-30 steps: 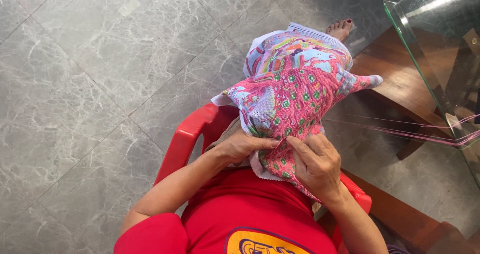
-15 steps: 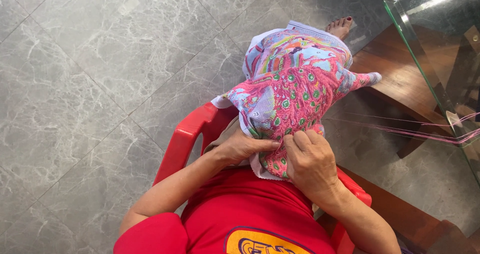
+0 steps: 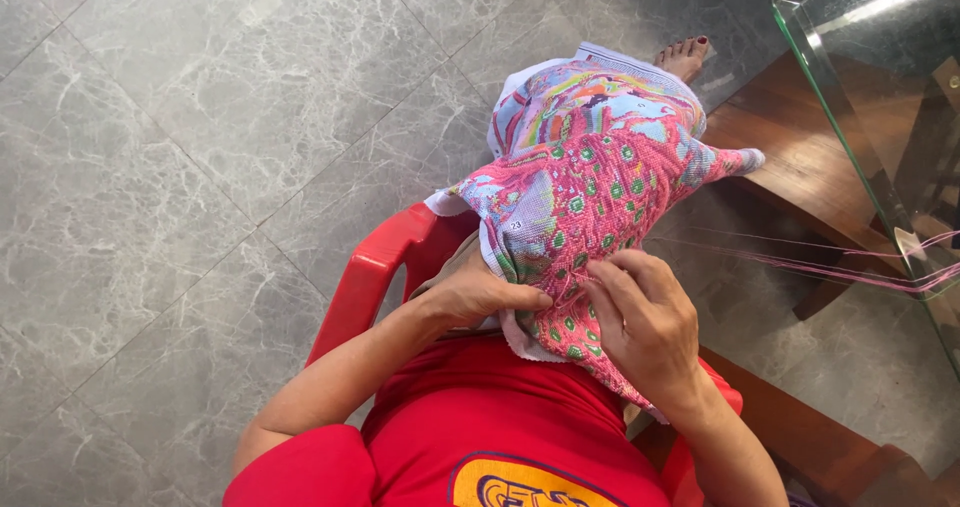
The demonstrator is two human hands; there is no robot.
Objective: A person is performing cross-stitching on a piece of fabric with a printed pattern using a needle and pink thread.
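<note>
Over the lap, head view: embroidered cloth [image 3: 590,197], pink and multicoloured, draped across the knees. Left hand [image 3: 480,292] clamped on its lower edge, keeping the weave taut. Right hand [image 3: 645,322], fingertips pinched together on the stitching. Pink threads [image 3: 800,257] trail toward the glass tabletop [image 3: 850,77]. Red plastic chair [image 3: 375,267] beneath.

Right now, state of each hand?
Left hand: closed, gripping the embroidered cloth.
Right hand: fingertips pinched on the cloth; what they pinch cannot be told.
</note>
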